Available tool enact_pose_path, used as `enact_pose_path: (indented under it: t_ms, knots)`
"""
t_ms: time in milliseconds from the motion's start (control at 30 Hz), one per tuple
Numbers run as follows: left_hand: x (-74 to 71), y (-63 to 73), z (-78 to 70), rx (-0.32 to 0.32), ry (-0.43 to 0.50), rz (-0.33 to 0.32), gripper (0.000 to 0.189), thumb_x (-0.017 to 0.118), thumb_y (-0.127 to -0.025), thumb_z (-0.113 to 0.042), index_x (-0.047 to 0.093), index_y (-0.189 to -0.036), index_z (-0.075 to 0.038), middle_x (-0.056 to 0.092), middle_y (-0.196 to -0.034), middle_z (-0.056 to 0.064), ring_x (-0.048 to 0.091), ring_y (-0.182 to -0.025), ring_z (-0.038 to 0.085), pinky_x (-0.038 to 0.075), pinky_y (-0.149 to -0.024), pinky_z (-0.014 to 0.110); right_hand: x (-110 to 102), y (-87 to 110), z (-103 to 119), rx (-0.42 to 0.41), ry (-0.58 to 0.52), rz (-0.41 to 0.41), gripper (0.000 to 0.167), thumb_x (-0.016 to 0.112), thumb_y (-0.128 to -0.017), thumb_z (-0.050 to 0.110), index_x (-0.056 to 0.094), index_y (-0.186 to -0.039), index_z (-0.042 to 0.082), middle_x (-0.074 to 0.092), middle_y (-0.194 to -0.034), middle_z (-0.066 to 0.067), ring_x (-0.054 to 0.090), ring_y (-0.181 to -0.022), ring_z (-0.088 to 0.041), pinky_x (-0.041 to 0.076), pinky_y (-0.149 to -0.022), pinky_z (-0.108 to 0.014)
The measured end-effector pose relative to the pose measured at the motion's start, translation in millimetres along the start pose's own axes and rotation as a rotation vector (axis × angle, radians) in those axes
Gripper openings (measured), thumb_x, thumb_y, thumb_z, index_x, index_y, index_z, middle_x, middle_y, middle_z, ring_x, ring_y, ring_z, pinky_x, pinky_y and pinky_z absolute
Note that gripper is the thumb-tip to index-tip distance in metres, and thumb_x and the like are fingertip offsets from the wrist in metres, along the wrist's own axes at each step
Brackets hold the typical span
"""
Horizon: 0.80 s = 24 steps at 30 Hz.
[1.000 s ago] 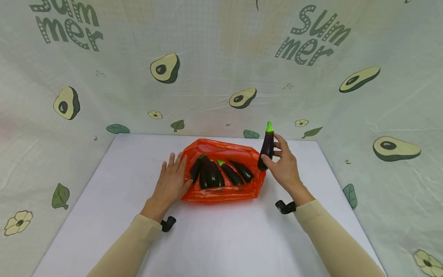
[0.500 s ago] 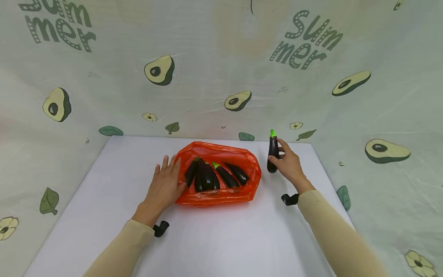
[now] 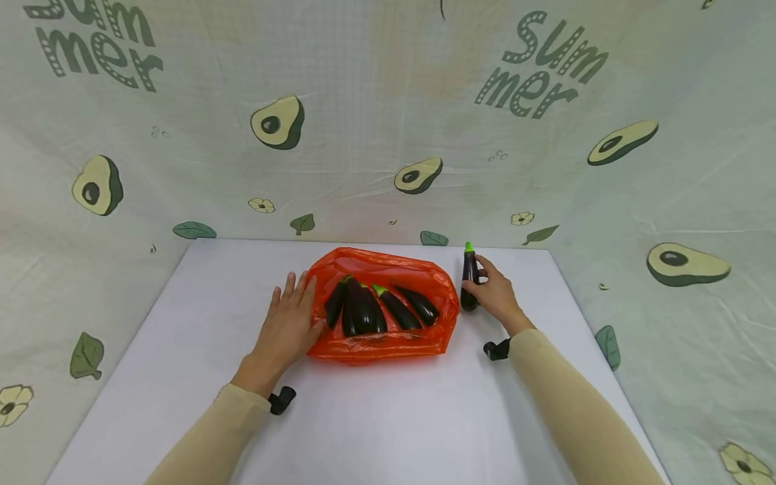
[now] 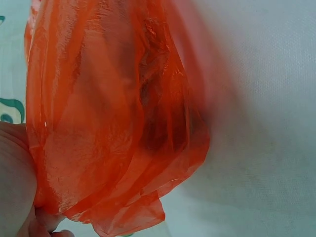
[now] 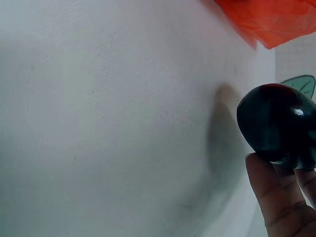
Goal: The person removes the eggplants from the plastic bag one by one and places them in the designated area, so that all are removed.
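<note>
In the head view, my right hand (image 3: 498,298) pinches a dark purple eggplant (image 3: 469,279) with a bright green stem, stem up, just right of an open red plastic bag (image 3: 388,349). The right wrist view shows the round glossy bottom of this eggplant (image 5: 276,121), fingers behind it and a shadow on the table. Several more eggplants (image 3: 364,310) lie inside the bag, partly overlapping. My left hand (image 3: 287,327) rests at the bag's left edge, fingers straight and spread, thumb over the rim. Red plastic (image 4: 94,113) fills much of the left wrist view.
A white table (image 3: 388,417) lies beneath everything. Behind it and at both sides hangs pale cloth (image 3: 351,188) printed with avocados and leaves. Small black wrist-worn devices (image 3: 282,400) sit at both wrists.
My right hand has carried the eggplant from over the bag's right edge to beside it, and lower toward the table. The left hand keeps its place at the bag.
</note>
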State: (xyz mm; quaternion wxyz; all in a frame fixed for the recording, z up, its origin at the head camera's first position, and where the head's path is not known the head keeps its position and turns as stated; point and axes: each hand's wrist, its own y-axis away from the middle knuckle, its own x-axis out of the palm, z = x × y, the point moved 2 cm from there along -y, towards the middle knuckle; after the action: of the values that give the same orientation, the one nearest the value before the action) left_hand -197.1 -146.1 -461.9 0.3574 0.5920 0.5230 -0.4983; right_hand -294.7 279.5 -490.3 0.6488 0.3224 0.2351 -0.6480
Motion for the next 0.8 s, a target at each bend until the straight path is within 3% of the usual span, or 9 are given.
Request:
enact_pose_path:
  t_ms: [467, 800]
  knots:
    - [2.2, 0.9, -2.0, 0.002, 0.011, -0.003, 0.092, 0.078, -0.094, -0.03, 0.028, -0.165, 0.002, 0.025, -0.172, 0.025, 0.015, -0.161, 0.048, 0.017, -0.128, 0.066, 6.9, -10.5, -6.7, 0.063, 0.048, 0.085, 0.079, 0.063, -0.101, 0.038, 0.028, -0.167, 0.012, 0.053, -0.149, -0.029, 0.06, -0.124, -0.042, 0.056, -0.103, -0.055]
    - [4.6, 1.4, -0.7, 0.01, 0.015, -0.014, 0.093, 0.078, -0.094, -0.03, 0.028, -0.164, 0.003, 0.026, -0.171, 0.026, 0.015, -0.161, 0.047, 0.017, -0.128, 0.066, 10.7, -14.4, -7.8, 0.044, 0.096, 0.086, 0.072, 0.063, -0.102, 0.041, 0.042, -0.16, 0.005, 0.058, -0.145, -0.032, 0.06, -0.127, -0.045, 0.052, -0.109, -0.057]
